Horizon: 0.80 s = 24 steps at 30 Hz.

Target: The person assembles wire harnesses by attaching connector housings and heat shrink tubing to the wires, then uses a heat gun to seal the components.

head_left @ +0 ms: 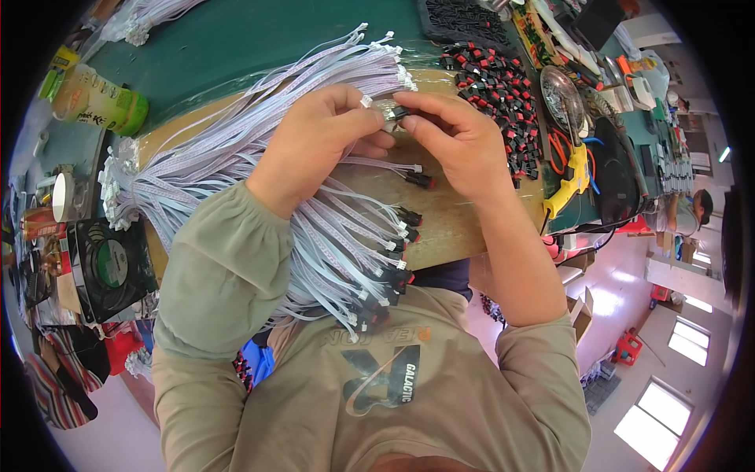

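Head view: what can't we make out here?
Head view, black part: full shape, partly covered by the right hand.
Head view, left hand: anything against its palm, hidden by the back of the hand.
Head view, upper-left cable bundle: far end, cut off by the top edge.
Head view, far co-worker: hands, too small.

from my remote seat i see a yellowish jar [90,101] with a green end at the left of the green table [236,39]. a round black fan [110,267] sits below it in view, near striped cloth [55,385]. far right, i spot a red stool [627,348], bright windows [657,421] and another person [686,214].
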{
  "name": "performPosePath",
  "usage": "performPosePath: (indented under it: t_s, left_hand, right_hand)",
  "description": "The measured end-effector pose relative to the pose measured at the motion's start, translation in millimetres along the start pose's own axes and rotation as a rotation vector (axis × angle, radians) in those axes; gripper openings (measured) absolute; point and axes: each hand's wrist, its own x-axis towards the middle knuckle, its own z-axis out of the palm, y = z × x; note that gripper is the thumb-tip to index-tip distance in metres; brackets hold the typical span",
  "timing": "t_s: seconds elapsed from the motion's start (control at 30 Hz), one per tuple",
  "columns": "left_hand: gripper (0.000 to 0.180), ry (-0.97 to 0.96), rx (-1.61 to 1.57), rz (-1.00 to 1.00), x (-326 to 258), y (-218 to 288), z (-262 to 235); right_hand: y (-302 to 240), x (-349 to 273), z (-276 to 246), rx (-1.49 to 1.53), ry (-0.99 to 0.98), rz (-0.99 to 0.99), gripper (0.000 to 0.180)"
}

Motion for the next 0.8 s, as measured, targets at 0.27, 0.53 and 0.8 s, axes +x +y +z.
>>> performPosePath:
  t_s: [0.27, 0.53, 0.8]
  left_hand:
    - [0.01, -0.011, -0.018, -0.034, 0.3, 0.2, -3.4]
    - [0.011, -0.003, 0.016, -0.029, 0.2, 0.6, -2.1]
    - [0.012, 0.071, 0.009, -0.004, -0.1, -0.8, 3.3]
  right_hand:
    - [-0.9, 2.6, 2.9, -0.016, -0.012, -0.048, 0.025]
    - [2.8, 4.3, 2.6, -0.012, -0.017, -0.069, 0.024]
    - [2.3, -5.6, -9.4, 0.263, -0.002, 0.063, 0.039]
